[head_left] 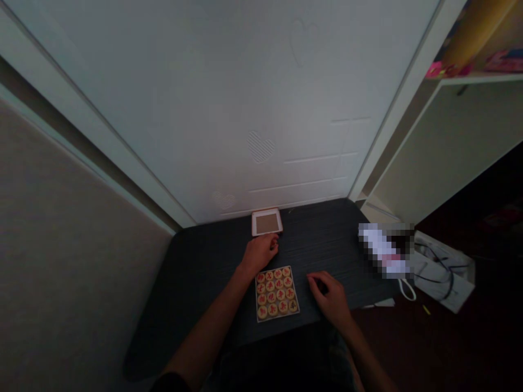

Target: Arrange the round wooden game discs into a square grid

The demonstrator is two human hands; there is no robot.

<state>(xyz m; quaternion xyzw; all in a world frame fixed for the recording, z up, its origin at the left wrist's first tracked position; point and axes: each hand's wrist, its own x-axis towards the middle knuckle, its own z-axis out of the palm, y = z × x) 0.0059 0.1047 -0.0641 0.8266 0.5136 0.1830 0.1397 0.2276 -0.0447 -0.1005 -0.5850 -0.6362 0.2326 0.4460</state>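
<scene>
A shallow square tray [257, 305] lies on the dark table, filled with rows of round xiangqi pieces [280, 294] marked with characters, mostly red. Behind its far edge, my left hand [261, 253] rests with curled fingers, close to the front edge of an open box lid [267, 222]. Whether anything sits inside those fingers is hidden. To the right of the tray, my right hand [329, 294] hovers or rests at the table, thumb and fingertips drawn together around a dark gap. No object shows in it, and it is apart from the tray.
The dark table [196, 272] meets a pale panel [229, 109] with heart patterns. A blurred-out white item [382, 250] sits at the table's right end. Beyond it, a white box [445, 272] with a dark cable stands lower down. Shelves [482, 79] rise at right.
</scene>
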